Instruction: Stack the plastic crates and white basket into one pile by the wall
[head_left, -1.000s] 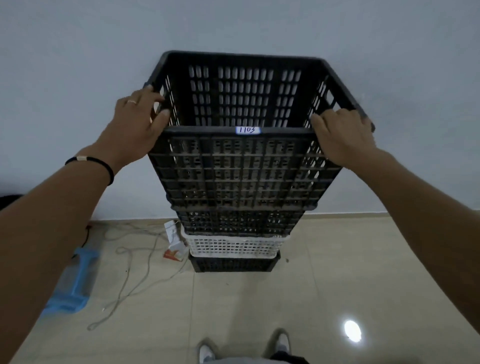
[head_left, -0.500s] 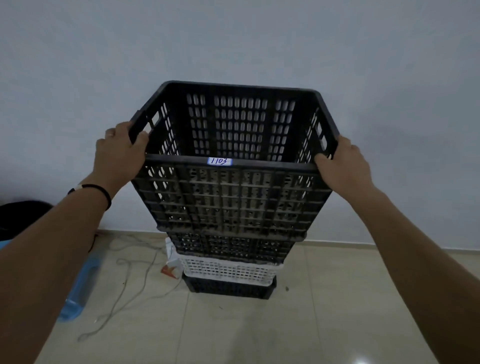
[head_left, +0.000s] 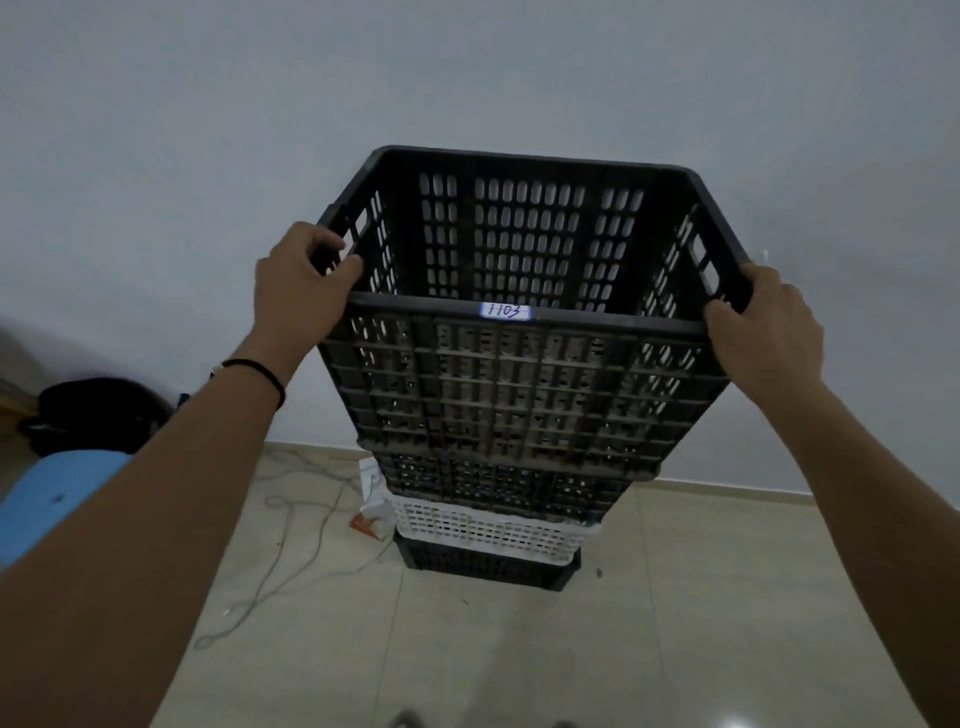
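Both arms reach forward to the top black crate (head_left: 519, 384). The left hand (head_left: 298, 296) grips its left rim corner; the right hand (head_left: 769, 325) clasps the right. The crate's mouth faces up, long axis running left-right. Beneath it lie another black crate (head_left: 498, 488), the white basket (head_left: 483, 530) and a bottom crate (head_left: 488, 566), against the wall (head_left: 467, 78) behind.

Beige tiled floor (head_left: 727, 623) (by the wall) carries a black bottom crate (head_left: 483, 566), loose cord (head_left: 291, 561), small carton (head_left: 371, 519).

top crate (head_left: 519, 384) on pile, basket (head_left: 488, 530) between crates, against wall (head_left: 467, 78).
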